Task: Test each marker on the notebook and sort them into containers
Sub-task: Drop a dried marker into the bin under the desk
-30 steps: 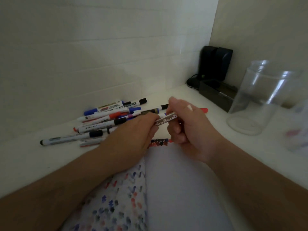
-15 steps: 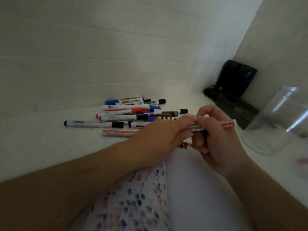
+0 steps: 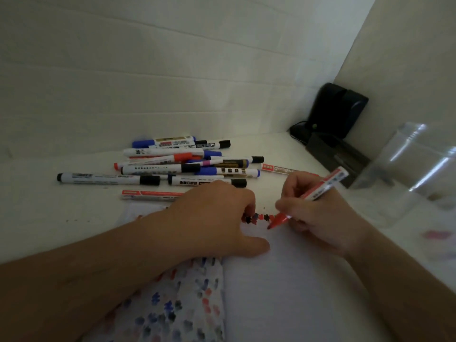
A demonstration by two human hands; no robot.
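Note:
My right hand [image 3: 323, 218] grips an uncapped red marker [image 3: 320, 191], whose red tip touches the white right page of the open notebook [image 3: 283, 292], beside a row of dark and red test marks. My left hand [image 3: 212, 223] rests on the notebook's top edge with its fingers curled under; the cap is hidden in them. The left page is covered with blue and red dabs. A pile of several markers [image 3: 172, 166] lies behind my left hand. A clear plastic container [image 3: 407, 174] stands at the right.
A black device [image 3: 338, 112] and a dark tray [image 3: 338, 156] fill the far right corner against the wall. Another red-labelled marker [image 3: 283, 169] lies loose behind my right hand. Something blurred and pink [image 3: 436, 235] shows at the right edge.
Both hands held the capped red marker together before. Now the cap is off, my right hand has turned the marker tip down onto the page, and my left hand has dropped onto the notebook.

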